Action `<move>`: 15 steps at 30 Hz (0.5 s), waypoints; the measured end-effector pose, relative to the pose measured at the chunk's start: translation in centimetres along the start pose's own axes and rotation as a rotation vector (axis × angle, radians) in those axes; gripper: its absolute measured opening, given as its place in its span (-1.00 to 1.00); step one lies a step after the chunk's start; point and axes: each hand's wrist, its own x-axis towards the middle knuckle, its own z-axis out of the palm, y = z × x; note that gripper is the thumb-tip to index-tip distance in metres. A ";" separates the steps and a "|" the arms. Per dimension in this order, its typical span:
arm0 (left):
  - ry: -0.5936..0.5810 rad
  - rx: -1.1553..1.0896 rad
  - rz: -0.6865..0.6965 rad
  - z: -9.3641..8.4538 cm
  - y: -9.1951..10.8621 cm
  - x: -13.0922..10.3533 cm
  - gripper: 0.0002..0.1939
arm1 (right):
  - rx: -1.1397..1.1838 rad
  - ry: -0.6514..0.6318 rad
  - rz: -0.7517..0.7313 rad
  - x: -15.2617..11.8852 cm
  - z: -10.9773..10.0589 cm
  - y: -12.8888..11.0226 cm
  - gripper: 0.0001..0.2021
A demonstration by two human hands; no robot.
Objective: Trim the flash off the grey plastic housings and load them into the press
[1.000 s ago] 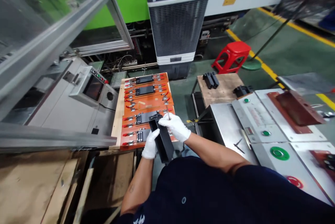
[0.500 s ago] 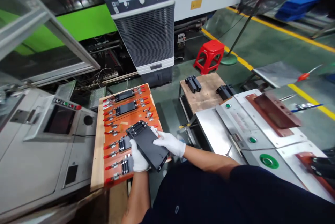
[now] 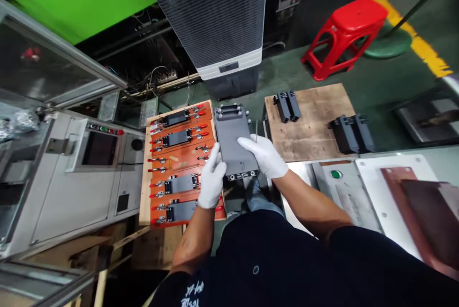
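Observation:
A dark grey rectangular part [image 3: 234, 142] is held up in front of my body, black fittings along its far and near ends. My right hand [image 3: 267, 156], in a white glove, grips its right edge with the thumb on top. My left hand [image 3: 212, 178], also gloved, is at its left side, thumb and fingers around that edge. A thin rod stands up by my right hand. Left of the part lies an orange fixture board [image 3: 179, 158] with red-handled clamps and several dark parts in them.
Dark parts stand in pairs [image 3: 287, 105] on a wooden table [image 3: 304, 135] to the right. Beyond are a red stool [image 3: 353, 22] and an air cooler [image 3: 215, 15]. A grey machine [image 3: 86, 178] is at left, a metal bench with a green button [image 3: 336, 174] at right.
The view has moved closer and lower. The held part has turned from slanting to nearly straight away from me, now right of the fixture board, and my left hand has shifted along its left side.

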 end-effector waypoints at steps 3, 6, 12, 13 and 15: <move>-0.091 0.184 -0.058 1.3 0.5 0.4 -0.60 | 0.019 0.106 -0.053 1.0 -1.4 -1.9 -0.49; -0.206 0.225 -0.058 2.3 1.0 0.9 -0.71 | 0.076 0.144 -0.031 1.7 -2.7 -3.0 -0.52; -0.321 0.174 0.013 3.6 3.7 3.8 -0.56 | 0.239 0.154 -0.006 2.7 -4.0 -4.8 -0.66; -0.329 0.175 0.038 3.9 4.3 4.5 -0.54 | 0.259 0.153 -0.016 2.9 -4.1 -5.4 -0.68; -0.352 0.191 0.102 4.4 5.6 5.9 -0.52 | 0.250 0.153 -0.078 3.4 -4.4 -6.9 -0.70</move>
